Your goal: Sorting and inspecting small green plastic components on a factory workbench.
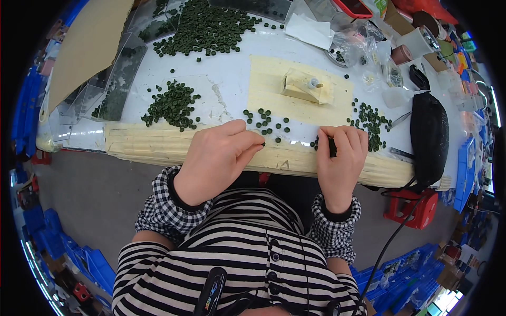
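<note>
My left hand [219,155] is closed in a pinch over the taped front edge of the table, with one small dark green round piece [263,144] at its thumb and fingertips. Just beyond it, several more green pieces [266,121] lie loose on the white top. My right hand [342,158] rests at the same edge, fingers curled down and thumb close to them. Something dark shows between that thumb and the fingers, but its kind is hidden. Beside the right hand lies a small heap of green pieces [371,124]; another heap [174,105] sits beyond my left hand.
A wooden block with a short peg [308,87] stands on yellowish tape. At the back spreads a large pile of green pieces [205,26]. Clear plastic trays [121,79] and a cardboard sheet [84,47] are at left. On the right are tweezers [401,118] and a black bag-like bundle [429,137].
</note>
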`<action>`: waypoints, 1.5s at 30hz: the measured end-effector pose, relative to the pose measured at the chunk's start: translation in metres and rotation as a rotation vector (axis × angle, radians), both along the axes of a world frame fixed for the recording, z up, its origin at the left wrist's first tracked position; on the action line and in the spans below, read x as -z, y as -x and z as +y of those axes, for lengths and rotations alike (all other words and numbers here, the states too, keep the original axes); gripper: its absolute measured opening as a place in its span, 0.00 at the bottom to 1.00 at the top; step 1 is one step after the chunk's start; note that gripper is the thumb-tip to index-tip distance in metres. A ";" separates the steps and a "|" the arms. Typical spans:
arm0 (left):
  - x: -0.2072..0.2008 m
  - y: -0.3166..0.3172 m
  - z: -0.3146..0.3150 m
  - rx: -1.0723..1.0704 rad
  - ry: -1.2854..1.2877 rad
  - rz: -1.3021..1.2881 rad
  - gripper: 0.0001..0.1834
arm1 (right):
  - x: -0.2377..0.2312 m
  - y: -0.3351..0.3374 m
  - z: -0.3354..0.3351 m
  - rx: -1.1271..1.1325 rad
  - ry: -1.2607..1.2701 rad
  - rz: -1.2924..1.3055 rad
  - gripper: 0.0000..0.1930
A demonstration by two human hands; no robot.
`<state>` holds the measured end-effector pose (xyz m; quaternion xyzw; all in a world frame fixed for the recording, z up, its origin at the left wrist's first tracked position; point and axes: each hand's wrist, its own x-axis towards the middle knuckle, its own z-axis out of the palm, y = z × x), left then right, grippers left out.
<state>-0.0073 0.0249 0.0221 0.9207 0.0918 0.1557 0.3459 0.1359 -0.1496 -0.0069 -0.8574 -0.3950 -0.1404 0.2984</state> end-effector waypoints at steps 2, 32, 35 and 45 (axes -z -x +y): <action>0.002 -0.004 -0.003 0.017 -0.053 -0.010 0.06 | 0.000 -0.002 0.001 -0.003 0.017 -0.006 0.04; 0.007 -0.009 0.002 0.011 2.028 -0.145 0.15 | -0.013 0.025 -0.004 -0.283 -0.756 1.207 0.08; 0.014 -0.005 0.000 0.166 1.969 -0.087 0.19 | -0.010 0.025 -0.004 -0.317 -0.853 1.321 0.08; 0.009 -0.011 -0.012 0.085 1.918 -0.022 0.18 | -0.004 0.026 -0.003 -0.355 -0.913 1.525 0.07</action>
